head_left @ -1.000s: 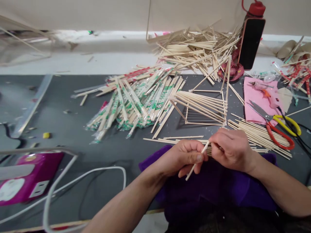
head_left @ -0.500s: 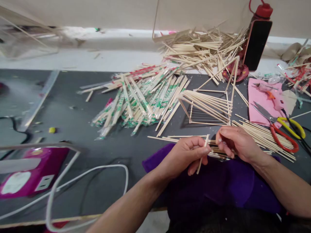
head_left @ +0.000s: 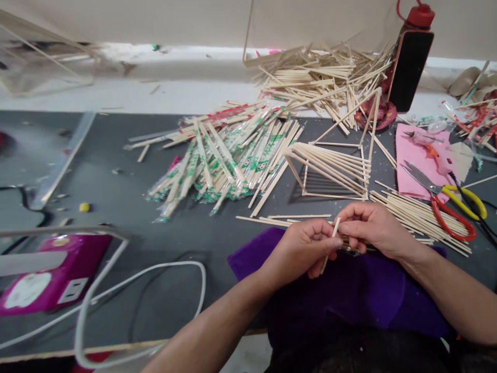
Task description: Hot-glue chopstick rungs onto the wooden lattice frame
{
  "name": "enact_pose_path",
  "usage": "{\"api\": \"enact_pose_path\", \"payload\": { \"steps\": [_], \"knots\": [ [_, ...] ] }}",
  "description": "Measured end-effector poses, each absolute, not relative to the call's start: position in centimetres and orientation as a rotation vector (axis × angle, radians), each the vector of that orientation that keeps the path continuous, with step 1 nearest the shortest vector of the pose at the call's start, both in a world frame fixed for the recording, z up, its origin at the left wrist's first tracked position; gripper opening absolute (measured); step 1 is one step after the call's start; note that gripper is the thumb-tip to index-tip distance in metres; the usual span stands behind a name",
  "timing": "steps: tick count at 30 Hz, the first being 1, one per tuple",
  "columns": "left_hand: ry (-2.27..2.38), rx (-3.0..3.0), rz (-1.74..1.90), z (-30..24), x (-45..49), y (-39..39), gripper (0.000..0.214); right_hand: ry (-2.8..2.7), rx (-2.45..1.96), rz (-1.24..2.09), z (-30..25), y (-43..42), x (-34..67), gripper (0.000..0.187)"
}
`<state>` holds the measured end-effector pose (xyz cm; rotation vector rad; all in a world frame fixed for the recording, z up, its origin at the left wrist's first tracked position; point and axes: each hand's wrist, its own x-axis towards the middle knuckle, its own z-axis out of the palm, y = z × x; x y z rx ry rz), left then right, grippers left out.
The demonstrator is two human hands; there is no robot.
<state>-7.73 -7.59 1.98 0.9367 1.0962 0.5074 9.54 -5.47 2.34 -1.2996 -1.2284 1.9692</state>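
Note:
A short piece of wooden chopstick (head_left: 336,227) stands tilted between my hands. My left hand (head_left: 305,246) pinches it between thumb and fingers. At its upper end, the thumb and forefinger of my right hand (head_left: 370,228) close around the tip. Just beyond my hands is a frame of glued chopsticks (head_left: 330,168), with a row of slanting sticks across it and a peaked part behind. Loose chopsticks (head_left: 423,217) lie to the right of my right hand. A few more sticks (head_left: 298,216) lie in front of my left hand, and others are partly hidden beneath my fingers.
Plastic-wrapped chopsticks (head_left: 233,160) are heaped left of the frame, with a loose pile (head_left: 318,72) behind. Scissors (head_left: 438,194) and a glue gun (head_left: 430,147) lie right, by pink paper (head_left: 407,171). A phone (head_left: 410,72) leans on a bottle (head_left: 421,16). A white cable (head_left: 155,268) loops left.
My right hand has moved left and its fingers have closed on the upper end of the chopstick piece. My left hand has shifted slightly right, still holding the piece.

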Motion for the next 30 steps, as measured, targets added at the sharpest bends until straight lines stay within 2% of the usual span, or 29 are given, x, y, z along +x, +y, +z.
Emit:
{"api": "enact_pose_path", "payload": {
  "steps": [10,16,26,28,30],
  "knots": [
    [1.014,0.946,0.516,1.6,-8.0,-7.9,0.027,-1.458,-1.311,1.779,2.7,-6.0,9.3,0.004],
    [0.89,0.808,0.517,1.8,-8.5,-7.4,0.03,-1.714,-1.289,1.271,2.9,-6.7,8.9,0.003],
    [0.807,0.755,0.528,1.5,-8.6,-7.2,0.037,-1.891,-1.206,0.784,2.3,-6.8,8.4,0.01],
    [0.769,0.761,0.511,1.8,-8.9,-7.4,0.037,-1.87,-1.239,0.752,2.2,-6.3,8.6,0.01],
    [0.719,0.772,0.516,2.0,-9.2,-7.7,0.036,-1.805,-1.325,0.878,2.2,-5.9,9.0,0.008]
  ]
}}
